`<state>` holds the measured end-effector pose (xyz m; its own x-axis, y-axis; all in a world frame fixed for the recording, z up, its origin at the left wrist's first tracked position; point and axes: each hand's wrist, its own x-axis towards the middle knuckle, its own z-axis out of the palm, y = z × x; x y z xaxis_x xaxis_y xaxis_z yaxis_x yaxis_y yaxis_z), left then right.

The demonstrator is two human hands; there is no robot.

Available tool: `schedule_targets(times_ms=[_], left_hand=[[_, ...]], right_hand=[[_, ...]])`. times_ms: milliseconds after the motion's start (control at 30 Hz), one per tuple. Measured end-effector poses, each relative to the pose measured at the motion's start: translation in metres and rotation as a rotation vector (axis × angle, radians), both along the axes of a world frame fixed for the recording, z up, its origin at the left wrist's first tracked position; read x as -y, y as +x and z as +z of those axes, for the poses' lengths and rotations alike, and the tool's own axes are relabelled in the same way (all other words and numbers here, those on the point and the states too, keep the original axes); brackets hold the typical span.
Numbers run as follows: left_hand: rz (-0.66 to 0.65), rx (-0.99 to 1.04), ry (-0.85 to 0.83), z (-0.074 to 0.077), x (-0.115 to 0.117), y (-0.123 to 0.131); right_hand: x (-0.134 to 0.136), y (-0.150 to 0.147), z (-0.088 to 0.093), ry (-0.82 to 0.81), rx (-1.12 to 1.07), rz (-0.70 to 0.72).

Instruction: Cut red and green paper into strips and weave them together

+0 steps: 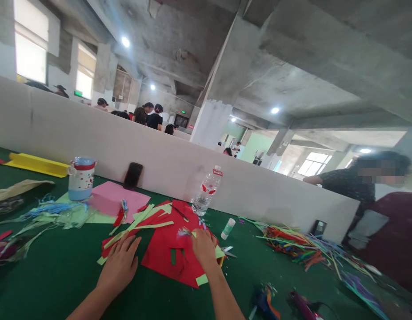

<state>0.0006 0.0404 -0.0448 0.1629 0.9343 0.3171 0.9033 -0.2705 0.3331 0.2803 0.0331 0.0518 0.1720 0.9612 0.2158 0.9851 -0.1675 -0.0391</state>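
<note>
My left hand (121, 262) lies with its fingers stretched over a loose pile of red and light green paper strips (152, 218). My right hand (206, 249) is over the red paper sheets (166, 262), its fingers closed around a small tassel (184, 232); its frayed, pale ends stick out to the left, and the rest is covered by the fingers. A similar red tassel (121, 214) lies on a pink sheet (106, 198). Scissors (228, 252) lie just right of my right hand, with a glue stick (228, 229) standing beyond them. A dark pencil-like stick (179, 212) rests on the red paper.
Along the white partition (166, 155) stand a plastic bottle (207, 191), a phone (133, 175) and a cup (81, 178). Coloured stems (292, 244) heap at right, near a purple tool (304, 306). Stringy strips (55, 211) lie left. A person (386, 226) stands at far right.
</note>
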Motion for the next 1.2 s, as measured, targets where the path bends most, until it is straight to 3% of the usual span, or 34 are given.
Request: schedule_targets(times_ms=[133, 233, 367, 400, 533, 600, 733, 900, 1067, 1200], left_hand=[[0.016, -0.007, 0.012, 0.01, -0.007, -0.002], [0.046, -0.023, 0.022, 0.026, -0.02, -0.006], [0.054, -0.067, -0.012, 0.051, -0.042, -0.007], [0.046, -0.072, -0.032, 0.055, -0.048, -0.007], [0.053, -0.02, -0.111, 0.063, -0.065, -0.009], [0.051, 0.05, -0.143, 0.066, -0.067, -0.011], [0.038, 0.257, -0.2, 0.077, -0.062, -0.016], [-0.079, 0.542, -0.368, 0.089, -0.035, -0.003], [-0.246, 0.668, -0.643, 0.081, 0.01, 0.025], [-0.305, 0.705, -0.789, 0.069, 0.031, 0.026]], right_hand=[[-0.036, -0.021, -0.005, 0.004, -0.041, 0.039], [-0.036, -0.04, -0.018, 0.026, -0.075, 0.156], [-0.022, -0.057, -0.057, 0.075, -0.147, 0.372], [-0.021, -0.059, -0.07, 0.157, -0.192, 0.435], [-0.029, -0.057, -0.108, 0.262, -0.407, 0.575], [-0.032, -0.054, -0.107, 0.283, -0.517, 0.591], [-0.03, -0.052, -0.086, 0.279, -0.795, 0.547], [-0.014, -0.074, -0.076, -0.005, -1.226, 0.455], [0.008, -0.103, -0.074, -0.131, -1.569, 0.471], [0.015, -0.097, -0.061, -0.179, -1.669, 0.425]])
